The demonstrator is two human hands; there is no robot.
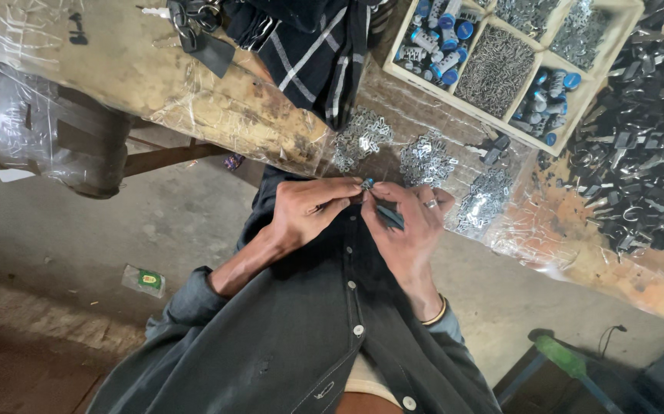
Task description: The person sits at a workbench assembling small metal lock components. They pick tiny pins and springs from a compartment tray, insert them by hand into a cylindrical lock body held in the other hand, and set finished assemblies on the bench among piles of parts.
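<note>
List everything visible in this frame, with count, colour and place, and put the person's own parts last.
wooden tray: one, pale, compartments of silver and blue parts, top right.
black parts: large heap, right bench.
silver parts: several piles, bench edge above the hands.
plaid cloth: one, dark with white stripes, top centre.
plastic sheet: clear, draped over bench.
packet: one, green, on floor left.
small blue part: one, gripped in right hand.
left hand: pinching at the part's tip.
right hand: silver ring, gold bangle.
</note>
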